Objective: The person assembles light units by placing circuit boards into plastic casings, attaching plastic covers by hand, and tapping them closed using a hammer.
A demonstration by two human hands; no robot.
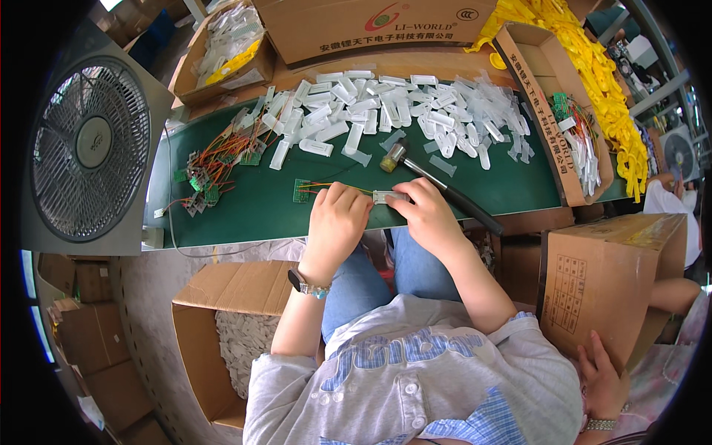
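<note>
Head view had both hands curled up close at the front edge of the green table (252,211): right hand (429,215) pinching a small white plastic case (389,196), left hand (337,219) closed over the thin wires (326,185) running to one green circuit board (301,190). One hammer (437,185) lay just behind, white cases (386,111) heaped beyond, too many to count.

**What you are wearing**

You have on a light grey short-sleeved top (415,371) with blue lettering across the chest, round buttons down the front and blue-and-white checked trim at the cuffs and collar. Your legs are in blue jeans (386,274). A dark-faced wristwatch (300,282) with a pale turquoise band sits on your left wrist. Both forearms are bare.
</note>
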